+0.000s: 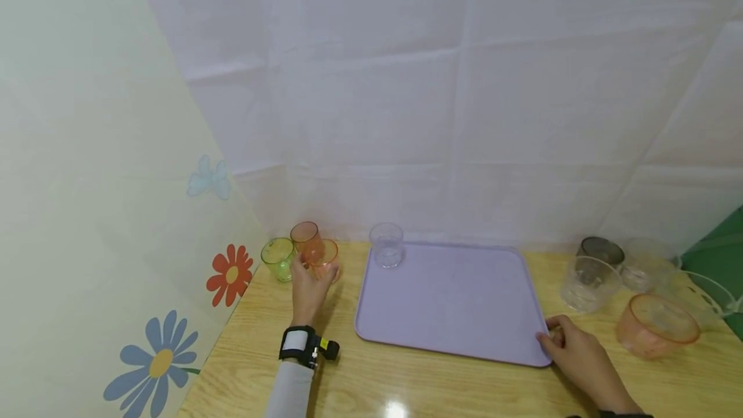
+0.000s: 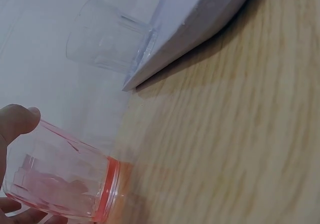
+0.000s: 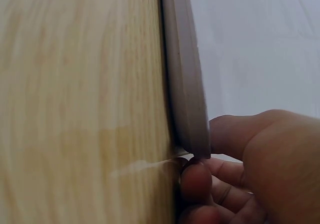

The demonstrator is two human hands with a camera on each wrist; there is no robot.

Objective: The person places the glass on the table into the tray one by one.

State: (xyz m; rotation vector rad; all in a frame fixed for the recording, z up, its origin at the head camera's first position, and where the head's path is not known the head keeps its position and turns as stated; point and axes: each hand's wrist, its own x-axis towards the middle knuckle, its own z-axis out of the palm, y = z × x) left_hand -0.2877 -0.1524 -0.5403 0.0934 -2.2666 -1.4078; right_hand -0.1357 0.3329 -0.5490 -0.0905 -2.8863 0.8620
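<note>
My left hand (image 1: 309,292) grips a clear orange-pink cup (image 1: 329,253) that stands on the table left of the tray. In the left wrist view the thumb is at the rim of this cup (image 2: 62,179) and the fingers curl around its far side. A lilac tray (image 1: 453,302) lies flat in the middle, bearing a clear cup (image 1: 387,247) at its far left corner. At the near right corner my right hand (image 1: 583,357) pinches the tray; the right wrist view has the thumb on top of the tray edge (image 3: 187,83) and fingertips at its underside.
A green cup (image 1: 277,260) and a darker orange cup (image 1: 304,234) stand beside the held cup. On the right are a dark grey cup (image 1: 600,249), a clear cup (image 1: 583,292), more clear vessels and an orange bowl (image 1: 656,334). White cloth (image 1: 406,115) hangs behind the table.
</note>
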